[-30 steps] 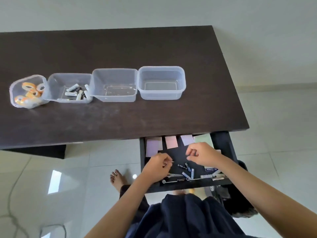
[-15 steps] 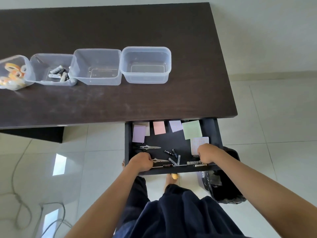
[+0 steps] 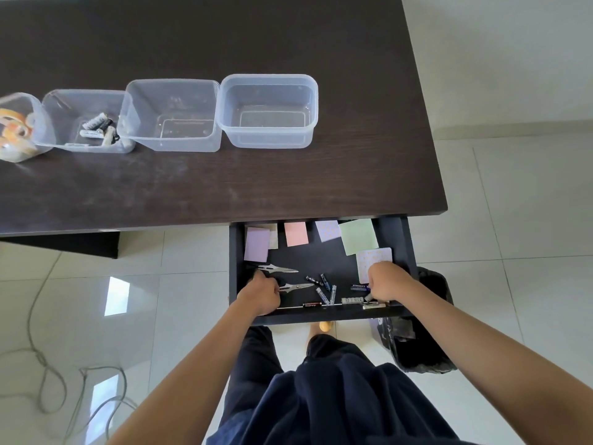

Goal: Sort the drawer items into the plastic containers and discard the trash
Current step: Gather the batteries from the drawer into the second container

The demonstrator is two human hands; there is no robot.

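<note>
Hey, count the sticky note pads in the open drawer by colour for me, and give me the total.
Purple, plain: 1
Pink: 1
Green: 1
Pale purple with a dotted pattern: 2
Beige, mostly hidden under the plain purple pad: 1
Total: 6

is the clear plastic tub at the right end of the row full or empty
Empty: through the clear rectangular plastic tub only its bare bottom and the dark wooden desk show.

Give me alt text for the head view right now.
Both hands, left hand and right hand, reach into the open drawer holding scissors, loose batteries and sticky notes. Four plastic containers line the desk above.
</note>
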